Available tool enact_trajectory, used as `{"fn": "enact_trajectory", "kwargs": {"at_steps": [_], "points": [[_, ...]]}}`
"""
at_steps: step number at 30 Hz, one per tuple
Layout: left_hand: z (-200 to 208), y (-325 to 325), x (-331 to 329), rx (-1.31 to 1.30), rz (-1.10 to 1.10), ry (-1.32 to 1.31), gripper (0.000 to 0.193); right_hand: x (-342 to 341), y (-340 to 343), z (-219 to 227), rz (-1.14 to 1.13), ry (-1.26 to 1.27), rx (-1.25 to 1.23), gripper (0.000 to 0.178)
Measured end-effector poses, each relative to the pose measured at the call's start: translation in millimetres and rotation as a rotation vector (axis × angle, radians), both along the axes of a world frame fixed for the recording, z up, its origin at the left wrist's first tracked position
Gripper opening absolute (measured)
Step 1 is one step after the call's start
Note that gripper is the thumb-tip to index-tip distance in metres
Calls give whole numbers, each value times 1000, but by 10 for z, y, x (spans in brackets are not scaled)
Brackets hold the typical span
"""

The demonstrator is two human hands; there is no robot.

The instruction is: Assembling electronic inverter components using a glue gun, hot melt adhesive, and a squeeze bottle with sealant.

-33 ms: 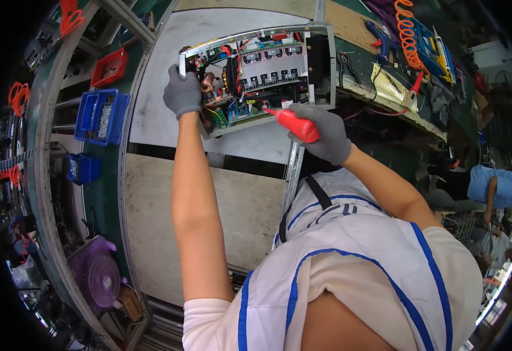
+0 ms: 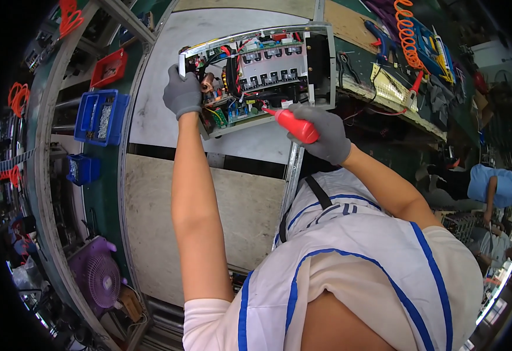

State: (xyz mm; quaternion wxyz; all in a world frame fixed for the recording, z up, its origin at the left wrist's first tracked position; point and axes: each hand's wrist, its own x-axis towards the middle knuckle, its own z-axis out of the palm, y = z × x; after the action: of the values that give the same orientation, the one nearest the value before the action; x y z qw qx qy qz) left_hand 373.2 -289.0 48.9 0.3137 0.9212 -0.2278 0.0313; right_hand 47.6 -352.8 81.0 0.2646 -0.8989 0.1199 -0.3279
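An opened metal chassis [image 2: 321, 70], full of circuit boards, wires, a copper coil and rows of black parts, lies on the pale bench at the top. Its left end is in my gloved left hand [image 2: 182, 92], the fingers closed around the frame edge there. My gloved right hand [image 2: 327, 136] is wrapped round a red squeeze bottle [image 2: 297, 125] with a thin nozzle. The bottle tilts, its nozzle pointing left over the near edge of the chassis at a circuit board [image 2: 232, 112]. Whether the tip touches the board I cannot tell.
Left of the bench stand a red bin [image 2: 108, 68] and blue bins [image 2: 100, 119] of small metal parts, with a purple fan [image 2: 101, 278] lower down. A side table at right bears pliers [image 2: 348, 65], blue-handled tools and an orange coiled hose [image 2: 406, 29]. A person in blue [image 2: 493, 186] is far right.
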Motion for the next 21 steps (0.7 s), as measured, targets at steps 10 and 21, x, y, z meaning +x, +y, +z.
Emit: {"fn": "enact_trajectory", "kwargs": {"at_steps": [10,21], "points": [[-6,29,3,4,-16,-13,40,27,60,51,44,16,-210,49],[-9,46,0,-15,-2,-8,41,-253,-78,87,-42,-5,-152,49]]}}
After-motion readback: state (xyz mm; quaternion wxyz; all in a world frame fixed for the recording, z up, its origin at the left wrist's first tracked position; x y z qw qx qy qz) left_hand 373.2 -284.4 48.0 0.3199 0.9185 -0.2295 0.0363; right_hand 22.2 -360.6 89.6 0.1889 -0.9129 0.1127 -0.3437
